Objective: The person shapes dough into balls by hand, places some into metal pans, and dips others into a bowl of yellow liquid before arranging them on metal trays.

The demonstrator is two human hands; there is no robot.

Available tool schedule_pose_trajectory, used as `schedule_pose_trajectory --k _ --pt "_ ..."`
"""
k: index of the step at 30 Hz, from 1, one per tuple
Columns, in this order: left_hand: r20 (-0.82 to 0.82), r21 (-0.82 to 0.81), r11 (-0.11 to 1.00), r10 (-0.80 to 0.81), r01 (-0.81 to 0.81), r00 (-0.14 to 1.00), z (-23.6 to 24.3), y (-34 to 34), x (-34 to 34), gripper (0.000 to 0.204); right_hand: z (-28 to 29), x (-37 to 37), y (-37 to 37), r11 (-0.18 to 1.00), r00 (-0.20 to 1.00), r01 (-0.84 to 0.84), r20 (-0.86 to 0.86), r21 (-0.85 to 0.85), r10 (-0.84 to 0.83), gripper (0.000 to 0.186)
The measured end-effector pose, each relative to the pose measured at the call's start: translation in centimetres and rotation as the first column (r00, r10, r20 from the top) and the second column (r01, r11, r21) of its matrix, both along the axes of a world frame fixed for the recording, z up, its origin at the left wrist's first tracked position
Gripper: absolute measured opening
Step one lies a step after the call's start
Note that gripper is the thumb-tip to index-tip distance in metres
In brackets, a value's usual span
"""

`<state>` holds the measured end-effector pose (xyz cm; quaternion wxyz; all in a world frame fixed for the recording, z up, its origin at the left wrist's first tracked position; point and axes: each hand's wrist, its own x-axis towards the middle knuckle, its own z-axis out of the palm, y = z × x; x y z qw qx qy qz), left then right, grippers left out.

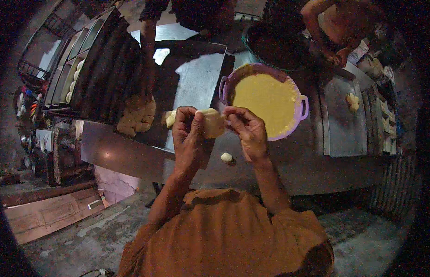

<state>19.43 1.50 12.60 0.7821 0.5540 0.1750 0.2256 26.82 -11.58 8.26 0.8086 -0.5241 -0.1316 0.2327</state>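
Observation:
Between my hands is a flattened piece of pale dough (212,123). My left hand (187,131) is closed around its left side, the thumb lying on top. At the dough's right edge, my right hand (247,131) pinches with thumb and fingertips. More pale dough (170,118) shows just left of my left hand, over the edge of a metal tray (199,83). A small dough ball (226,157) rests on the table below, between my forearms. Beyond my right hand stands a pink-purple basin (292,131) holding a smooth yellow mixture (261,99).
At the left, another person's arm (148,60) reaches down to a mound of divided dough (137,115). A second person (335,51) works at the far right, near a tray (344,127) bearing a dough piece (352,101). Stacked trays (74,78) with dough rolls stand at the left.

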Motion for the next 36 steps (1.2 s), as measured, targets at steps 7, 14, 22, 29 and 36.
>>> schedule_pose_trajectory --k 7,14,22,29,36 --pt "-0.057 0.141 0.968 -0.204 0.210 0.977 2.5 0.5 -1.9 0.012 2.3 -3.0 0.2 0.952 0.982 -0.183 0.013 0.245 0.186 0.028" --pt "-0.126 0.142 0.966 -0.200 0.218 0.972 0.9 1.6 -4.4 0.013 0.0 -5.5 0.6 0.986 0.983 -0.154 -0.090 0.065 0.160 0.029" --pt "-0.110 0.053 0.966 -0.248 0.255 0.963 -0.1 4.1 -5.6 0.014 0.0 -8.4 4.0 0.993 0.966 -0.004 -0.256 0.121 0.035 0.025" --pt "-0.029 0.443 0.896 0.040 -0.023 0.999 -2.4 8.5 -6.1 0.022 -2.9 -10.0 6.6 0.994 0.974 0.087 -0.215 0.064 -0.071 0.024" --pt "0.261 0.886 0.463 -0.542 0.025 0.798 -1.9 9.8 -6.6 0.024 -2.6 -15.3 8.0 0.967 0.983 0.032 -0.180 0.252 0.015 0.027"
